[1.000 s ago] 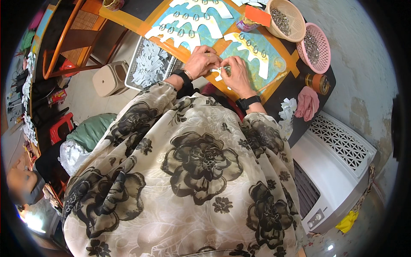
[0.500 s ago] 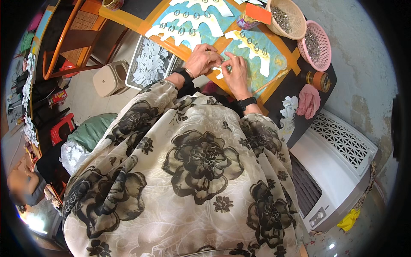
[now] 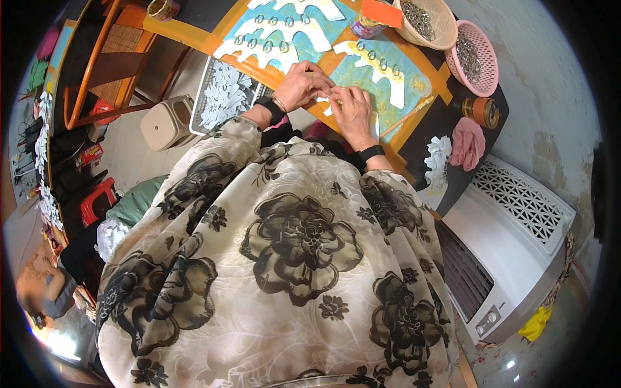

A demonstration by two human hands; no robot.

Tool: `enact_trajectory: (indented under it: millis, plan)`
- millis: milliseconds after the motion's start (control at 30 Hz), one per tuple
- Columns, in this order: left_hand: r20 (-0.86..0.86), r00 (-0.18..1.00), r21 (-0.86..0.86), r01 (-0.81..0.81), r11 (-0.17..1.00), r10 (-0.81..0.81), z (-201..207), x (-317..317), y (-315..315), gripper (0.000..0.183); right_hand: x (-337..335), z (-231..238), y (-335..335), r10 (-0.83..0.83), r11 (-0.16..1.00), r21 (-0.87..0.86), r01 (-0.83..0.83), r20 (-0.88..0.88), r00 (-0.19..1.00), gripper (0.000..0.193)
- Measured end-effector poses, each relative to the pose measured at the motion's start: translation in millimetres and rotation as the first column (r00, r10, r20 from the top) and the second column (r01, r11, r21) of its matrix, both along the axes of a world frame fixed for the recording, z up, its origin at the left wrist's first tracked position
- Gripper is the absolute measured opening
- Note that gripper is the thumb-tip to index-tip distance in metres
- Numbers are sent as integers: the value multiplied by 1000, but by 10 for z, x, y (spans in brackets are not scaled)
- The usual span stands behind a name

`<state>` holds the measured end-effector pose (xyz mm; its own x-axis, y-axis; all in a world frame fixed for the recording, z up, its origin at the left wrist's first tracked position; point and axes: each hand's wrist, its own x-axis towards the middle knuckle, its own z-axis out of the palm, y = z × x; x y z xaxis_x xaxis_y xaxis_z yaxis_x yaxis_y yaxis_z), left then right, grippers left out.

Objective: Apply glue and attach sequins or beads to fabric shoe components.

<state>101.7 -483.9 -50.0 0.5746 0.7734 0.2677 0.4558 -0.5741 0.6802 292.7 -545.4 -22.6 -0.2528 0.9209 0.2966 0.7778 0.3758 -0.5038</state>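
Observation:
My left hand [image 3: 302,87] and my right hand [image 3: 353,115] meet at the near edge of the worktable, fingertips pinched close together. Between and below them shows a small part of a white cut-out piece [image 3: 328,110]; the fingers hide the rest. Just beyond my right hand lies a white scalloped strip [image 3: 396,90] with yellowish patches and several metal rings standing along it. More such strips [image 3: 310,33] lie in rows at the far left, also bearing metal rings. A thin wooden stick [image 3: 414,118] rests right of my right hand.
A cream basket [image 3: 441,39] and a pink basket [image 3: 488,84] hold metal rings. Near them stand a tub under an orange card [image 3: 381,13] and a brown-banded jar [image 3: 480,112]. A pink cloth [image 3: 467,143] lies nearby. A crate [image 3: 196,116] of white pieces sits left, beside a stool [image 3: 167,121].
My hands stay together at the table edge, the right fingers now more curled in toward the left fingertips. The whole view has shifted slightly.

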Motion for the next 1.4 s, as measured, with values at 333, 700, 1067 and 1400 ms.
enact_trajectory:
  millis: [333, 700, 1067, 1400]
  plan:
    - [91, 994, -192, 84, 978, -67, 243, -27, 13, 40, 34, -58, -14, 4, 1000, 14, -3, -33, 999, 22]
    - [-16, 995, -109, 93, 990, -95, 132, -5, -109, 45, 4, 2, -8, -26, 1000, -16, 26, -21, 999, 19]
    - [-128, 978, 118, 180, 977, -165, 170, -18, -86, 36, 14, -40, -25, -56, 998, -23, 54, -54, 997, 22]
    - [-78, 996, 72, -42, 997, 48, 194, 66, -229, 35, 16, -15, -30, -50, 996, -77, 44, -82, 995, 21]
